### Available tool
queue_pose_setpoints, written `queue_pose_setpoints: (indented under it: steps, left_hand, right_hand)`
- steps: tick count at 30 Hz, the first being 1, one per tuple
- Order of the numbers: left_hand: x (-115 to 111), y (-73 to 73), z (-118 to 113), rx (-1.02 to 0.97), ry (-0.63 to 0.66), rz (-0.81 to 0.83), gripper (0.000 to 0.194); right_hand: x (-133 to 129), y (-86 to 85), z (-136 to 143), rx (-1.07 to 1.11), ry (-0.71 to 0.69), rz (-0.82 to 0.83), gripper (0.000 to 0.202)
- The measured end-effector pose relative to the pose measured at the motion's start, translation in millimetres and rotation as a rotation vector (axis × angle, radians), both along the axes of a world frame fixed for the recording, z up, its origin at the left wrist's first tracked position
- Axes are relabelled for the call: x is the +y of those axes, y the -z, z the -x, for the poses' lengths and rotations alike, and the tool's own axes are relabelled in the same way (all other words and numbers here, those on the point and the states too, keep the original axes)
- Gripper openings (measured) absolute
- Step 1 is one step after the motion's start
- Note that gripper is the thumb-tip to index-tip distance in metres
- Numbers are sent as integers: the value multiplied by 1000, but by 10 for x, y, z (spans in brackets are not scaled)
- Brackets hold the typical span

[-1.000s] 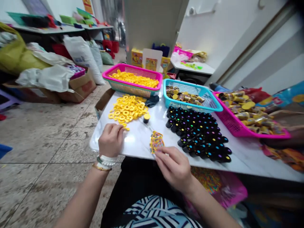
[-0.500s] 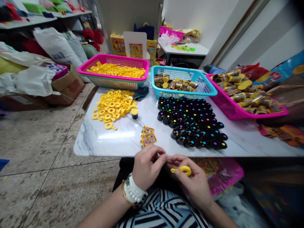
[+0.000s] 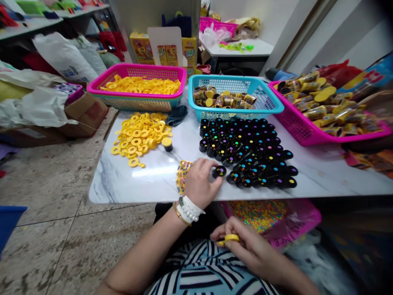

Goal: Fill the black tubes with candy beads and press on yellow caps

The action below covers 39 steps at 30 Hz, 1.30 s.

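Observation:
At the table's front edge, my left hand (image 3: 201, 182) has its thumb and fingers around a small black cup (image 3: 220, 171) with a purple bead showing in it. The cup is at the left side of rows of similar black cups (image 3: 245, 143) holding coloured beads. Below the edge, over my lap, my right hand (image 3: 248, 246) pinches a yellow plastic ring with a small loop (image 3: 231, 237). Printed yellow stickers (image 3: 181, 174) lie partly under my left hand. A black cup with a yellow lid (image 3: 167, 143) stands beside a pile of yellow rings (image 3: 138, 133).
Behind the pile is a pink basket (image 3: 104, 88) of yellow rings. A blue basket (image 3: 260, 92) and another pink basket (image 3: 294, 127) contain wrapped yellow-lidded cups. A pink tray of coloured beads (image 3: 260, 213) sits below the table edge, near my right hand.
My left hand has left my right hand, moved up over the table and closed around a black cup. My right hand has lowered slightly, still holding the yellow ring.

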<state>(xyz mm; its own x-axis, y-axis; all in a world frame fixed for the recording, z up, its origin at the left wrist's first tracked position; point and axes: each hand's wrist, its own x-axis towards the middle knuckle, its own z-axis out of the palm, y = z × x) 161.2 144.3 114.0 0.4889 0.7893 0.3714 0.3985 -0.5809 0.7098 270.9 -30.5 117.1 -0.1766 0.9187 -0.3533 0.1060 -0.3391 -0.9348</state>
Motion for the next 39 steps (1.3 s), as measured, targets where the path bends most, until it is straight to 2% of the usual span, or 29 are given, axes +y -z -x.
queue_pose_setpoints:
  steps: [2, 4, 7, 10, 12, 14, 17, 21, 26, 36, 39]
  left_hand:
    - [-45, -13, 129, 1, -40, 21, 27]
    - [-120, -6, 268, 15, -53, 47, 26]
    - [-248, 34, 443, 39, -34, 23, 26]
    - [-334, 66, 554, 3, -6, -62, 32]
    - [-353, 69, 597, -24, 12, -97, 32]
    - [-351, 65, 622, -31, 27, -102, 31]
    - [-339, 65, 639, -41, 40, -78, 27]
    - [-335, 84, 642, -71, 56, -26, 22]
    - [-330, 91, 638, -27, 62, 28, 16]
    - [-307, 105, 636, -23, 66, 25, 12]
    - [-328, 68, 657, -36, 80, 46, 13]
  right_hand:
    - [30, 13, 2, 106, 91, 13, 12]
    - [58, 32, 1, 123, 170, 15, 12]
    - [122, 35, -15, -52, 247, -90, 12]
    - [230, -1, 4, -177, 271, -210, 27]
    - [325, -32, 63, -170, 316, -218, 36]
    - [434, -57, 146, -108, 396, -180, 40]
    - [601, -73, 249, -20, 486, -115, 29]
    - [741, -81, 274, -36, 555, -80, 28]
    - [732, -103, 259, -42, 573, 0, 29]
    - [750, -129, 326, -63, 609, -19, 27]
    - [775, -131, 311, -72, 599, -2, 28]
